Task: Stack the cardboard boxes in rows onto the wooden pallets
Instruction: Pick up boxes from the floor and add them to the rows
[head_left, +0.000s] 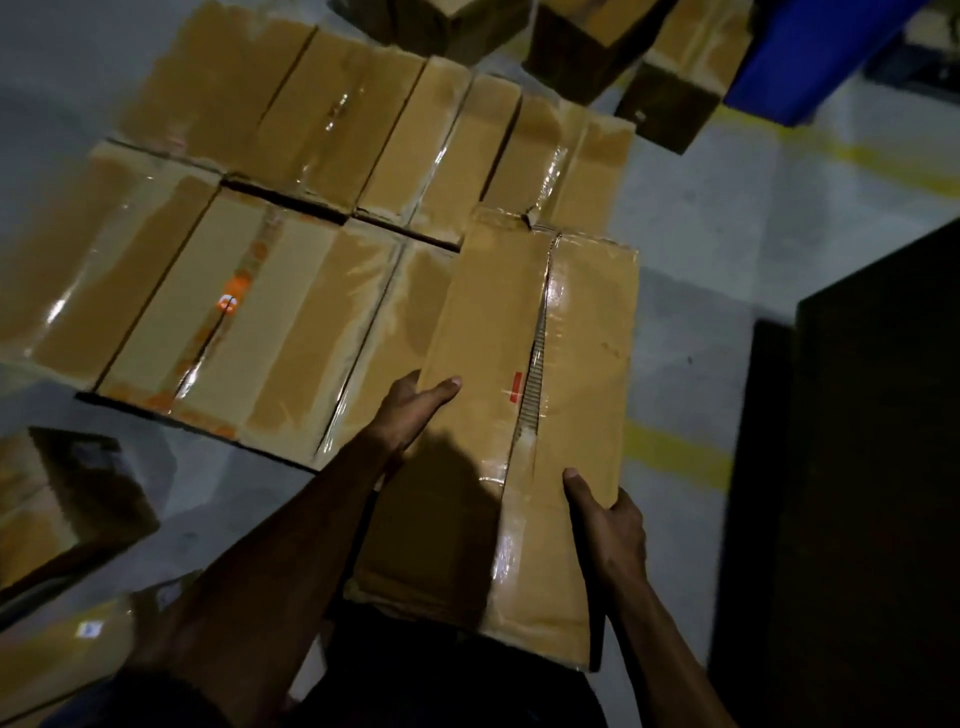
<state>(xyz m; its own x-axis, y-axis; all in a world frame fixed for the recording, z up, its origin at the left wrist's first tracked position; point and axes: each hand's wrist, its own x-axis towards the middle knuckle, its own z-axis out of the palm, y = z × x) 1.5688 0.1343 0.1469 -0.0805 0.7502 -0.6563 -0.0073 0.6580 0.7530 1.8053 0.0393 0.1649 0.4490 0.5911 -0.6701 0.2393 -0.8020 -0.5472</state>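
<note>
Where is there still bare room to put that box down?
Bare grey floor lies right of the held box, bordered by the dark cabinet and yellow line. The stacked rows left of it are packed tight.

Dim overhead light is glaring off the taped boxes (291, 218). Deep shadow is swallowing the right side, and motion blur is smearing the edges.
</note>
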